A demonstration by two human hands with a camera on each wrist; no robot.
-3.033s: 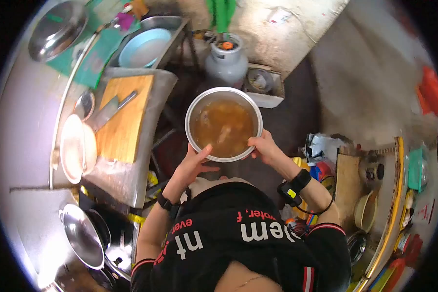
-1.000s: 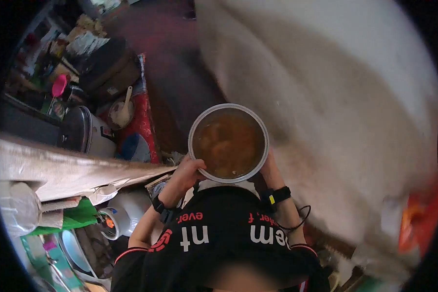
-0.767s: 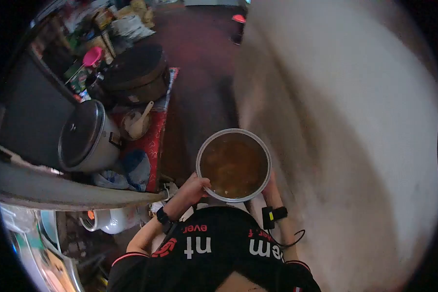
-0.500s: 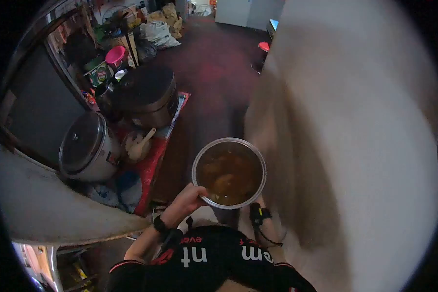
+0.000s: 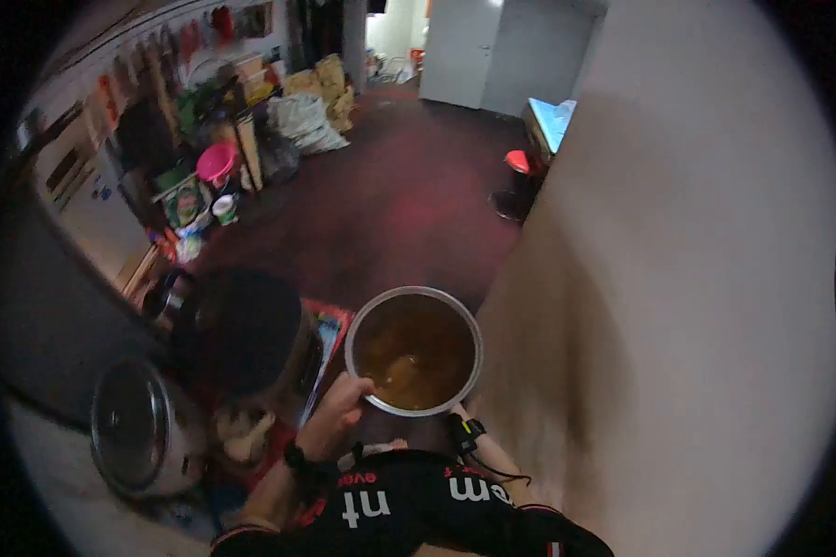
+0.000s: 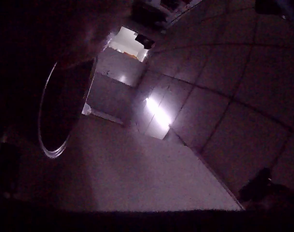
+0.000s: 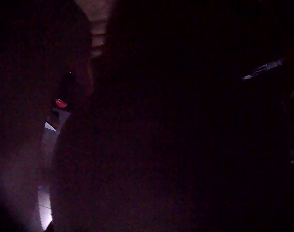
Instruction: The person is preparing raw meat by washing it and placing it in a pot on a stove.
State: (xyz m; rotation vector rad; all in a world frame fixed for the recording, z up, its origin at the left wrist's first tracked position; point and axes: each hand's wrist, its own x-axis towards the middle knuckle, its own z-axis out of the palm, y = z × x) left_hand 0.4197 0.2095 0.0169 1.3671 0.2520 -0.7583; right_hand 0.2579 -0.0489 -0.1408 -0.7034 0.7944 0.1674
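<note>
A round metal pot (image 5: 416, 291) holds brown soup (image 5: 418, 343) with paler pieces in it. It is carried level in front of the body. My left hand (image 5: 346, 399) grips its near left side, the thumb laid over the rim. At the near right side, my right hand (image 5: 458, 410) holds the pot from below the rim, with most of the fingers hidden behind it. In the left wrist view a bright arc of the pot's rim (image 6: 53, 153) shows at the left. The right wrist view is very dark.
To the left, a red-covered table bears a lidded rice cooker (image 5: 139, 427), a big dark lidded cooker (image 5: 237, 334) and a bowl with a scoop (image 5: 246, 434). A wall (image 5: 697, 278) runs along the right. Ahead are a red-topped bin (image 5: 517, 162) and a pink bucket (image 5: 216, 162).
The view has turned from the kitchen counter and gas cylinder toward a larger room. The body has moved forward past the rice cooker, both hands still carrying the pot.
</note>
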